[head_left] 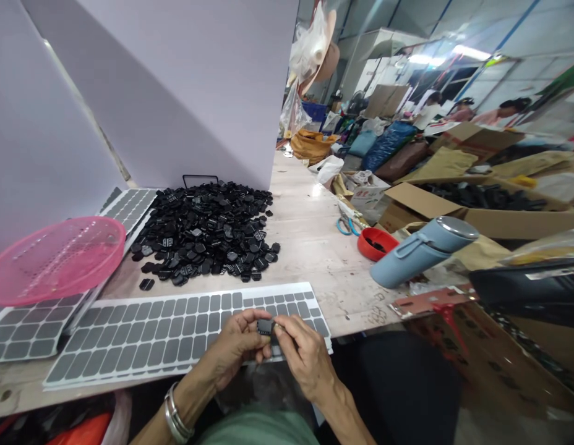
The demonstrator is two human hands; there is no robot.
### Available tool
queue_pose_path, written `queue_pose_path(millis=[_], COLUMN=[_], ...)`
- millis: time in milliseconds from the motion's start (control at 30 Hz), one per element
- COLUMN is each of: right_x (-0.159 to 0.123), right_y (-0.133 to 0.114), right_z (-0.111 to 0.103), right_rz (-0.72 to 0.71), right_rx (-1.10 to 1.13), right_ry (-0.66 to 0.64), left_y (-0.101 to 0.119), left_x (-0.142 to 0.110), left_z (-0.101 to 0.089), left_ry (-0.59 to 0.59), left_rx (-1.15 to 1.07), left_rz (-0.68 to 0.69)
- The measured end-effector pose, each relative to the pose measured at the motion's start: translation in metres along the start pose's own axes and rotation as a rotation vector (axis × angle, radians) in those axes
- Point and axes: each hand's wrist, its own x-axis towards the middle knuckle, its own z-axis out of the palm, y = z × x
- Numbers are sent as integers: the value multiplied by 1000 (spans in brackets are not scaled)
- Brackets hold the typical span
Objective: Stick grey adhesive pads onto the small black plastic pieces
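Between the thumb and fingers of my left hand [238, 340] is a small black plastic piece [265, 326] with light marks along its lower edge. My right hand [303, 349] is closed in a pinch at the right edge of that piece; its fingertips hide what is between them. Under and behind both hands lies a white sheet of grey rounded stickers [171, 334], with some spots bare near its upper right part. Beyond the sheet is a large heap of similar black pieces [213, 228] on the table.
A pink mesh basket [59, 259] rests at the left over more sticker sheets [31, 327]. To the right are blue-handled scissors [347, 225], a red bowl [377, 243] and a tilted blue flask [421, 250]. Open cardboard boxes [509, 222] stand beyond, with several people farther back.
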Motion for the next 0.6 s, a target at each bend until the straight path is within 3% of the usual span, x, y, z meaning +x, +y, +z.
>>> queue_pose_path(millis=[400,600], right_x=[-2,-6], right_y=[3,-2], right_z=[-2,4], right_rz=[-8,-4], right_rx=[-63,-150], right_ry=[-54,-89], left_y=[-1,-12], left_x=[-1,7], left_z=[-1,-4], left_ry=[-17,10], left_rx=[23,230], left_rz=[4,99])
